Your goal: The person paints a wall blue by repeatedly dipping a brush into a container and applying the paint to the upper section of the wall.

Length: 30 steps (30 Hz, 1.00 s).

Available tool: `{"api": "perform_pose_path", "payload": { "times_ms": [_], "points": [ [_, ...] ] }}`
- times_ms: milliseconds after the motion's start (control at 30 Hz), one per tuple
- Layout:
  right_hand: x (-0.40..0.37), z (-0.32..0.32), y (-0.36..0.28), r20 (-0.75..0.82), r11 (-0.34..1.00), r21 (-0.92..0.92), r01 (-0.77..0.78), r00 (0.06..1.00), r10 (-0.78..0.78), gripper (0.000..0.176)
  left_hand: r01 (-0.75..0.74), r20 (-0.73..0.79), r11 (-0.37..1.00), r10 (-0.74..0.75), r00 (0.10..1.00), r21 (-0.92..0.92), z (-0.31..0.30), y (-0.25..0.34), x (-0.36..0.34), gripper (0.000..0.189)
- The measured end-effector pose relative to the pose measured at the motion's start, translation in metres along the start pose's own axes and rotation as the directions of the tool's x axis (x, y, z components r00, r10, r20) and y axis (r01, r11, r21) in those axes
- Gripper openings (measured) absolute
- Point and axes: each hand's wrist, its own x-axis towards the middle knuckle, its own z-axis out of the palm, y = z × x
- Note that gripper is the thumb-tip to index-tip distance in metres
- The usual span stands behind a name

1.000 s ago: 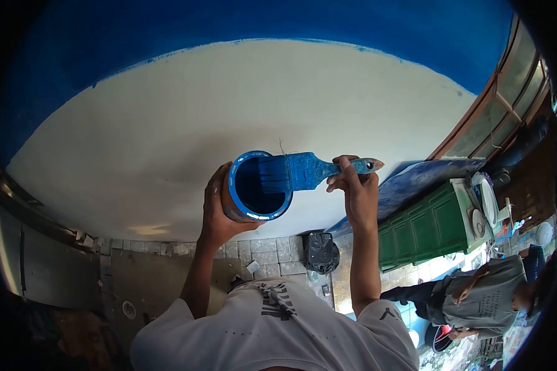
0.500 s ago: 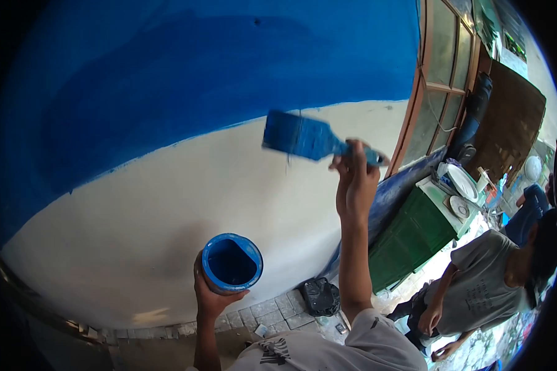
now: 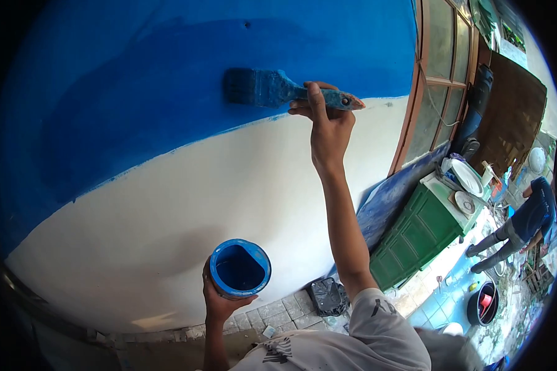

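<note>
My right hand (image 3: 331, 127) grips the handle of a wide paintbrush (image 3: 269, 88), its bristles pointing left over the blue part of the wall (image 3: 155, 93). The bristles look to be on the wall, though the exact contact is hard to make out. Lower down, my left hand (image 3: 221, 302) is wrapped around a round can of blue paint (image 3: 240, 290), held upright enough that the dark blue paint inside shows. Bare white wall (image 3: 229, 185) lies between the can and the blue edge.
A wooden-framed window (image 3: 442, 74) borders the wall on the right. Below it stands a green cabinet (image 3: 411, 232) with dishes on top. A black plastic bag (image 3: 328, 297) lies by the wall's foot. A person (image 3: 529, 216) bends at far right, near a dark basin (image 3: 481, 304).
My right hand has moved up and left, taking the paintbrush from the white area onto the blue. The can shifted slightly right. A nearby person in grey has mostly left view.
</note>
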Motion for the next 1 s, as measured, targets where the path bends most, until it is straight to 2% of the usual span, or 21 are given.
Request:
{"api": "perform_pose_path", "payload": {
  "times_ms": [233, 367, 600, 667, 733, 800, 867, 933, 1000],
  "points": [
    [0.033, -0.045, 0.009, -0.019, 0.997, -0.054, 0.062, 0.998, -0.063, 0.033, 0.052, -0.022, 0.999, -0.052, 0.998, 0.008, 0.002, -0.007, -0.002, 0.136],
    [0.055, -0.083, 0.005, -0.081, 0.988, -0.086, 0.128, 0.988, -0.135, 0.028, 0.074, -0.014, 0.997, -0.074, 0.997, -0.022, 0.01, -0.013, -0.004, 0.136],
    [0.069, -0.129, -0.021, -0.229, 0.903, -0.36, 0.236, 0.916, -0.33, 0.032, 0.033, 0.028, 0.999, -0.032, 0.999, -0.028, 0.023, -0.009, 0.002, 0.136],
    [0.056, -0.107, -0.034, -0.21, 0.889, -0.389, 0.24, 0.917, -0.339, 0.03, -0.003, 0.045, 1.0, 0.004, 0.999, -0.028, 0.027, -0.007, 0.005, 0.137],
    [0.041, -0.077, -0.038, -0.154, 0.961, -0.166, 0.219, 0.957, -0.245, 0.029, -0.015, 0.052, 1.0, 0.016, 0.999, -0.007, 0.031, -0.004, 0.006, 0.137],
    [0.021, -0.035, -0.041, -0.047, 0.989, -0.075, 0.127, 0.99, -0.131, 0.028, -0.03, 0.056, 0.999, 0.029, 0.998, 0.02, 0.034, -0.002, 0.008, 0.137],
    [0.002, 0.008, -0.038, 0.106, 0.998, 0.031, 0.058, 0.992, -0.061, 0.027, -0.032, 0.083, 0.997, 0.038, 0.996, -0.077, 0.037, 0.002, 0.01, 0.136],
    [-0.015, 0.043, -0.024, 0.24, 0.994, 0.105, 0.008, 0.97, -0.033, 0.022, -0.044, 0.083, 0.997, 0.05, 0.995, -0.071, 0.04, 0.009, 0.011, 0.137],
    [-0.024, 0.065, -0.014, 0.258, 0.997, 0.076, 0.028, 0.965, -0.047, 0.022, -0.019, 0.106, 0.992, 0.032, 0.994, -0.122, 0.041, 0.008, 0.01, 0.137]
  ]
}}
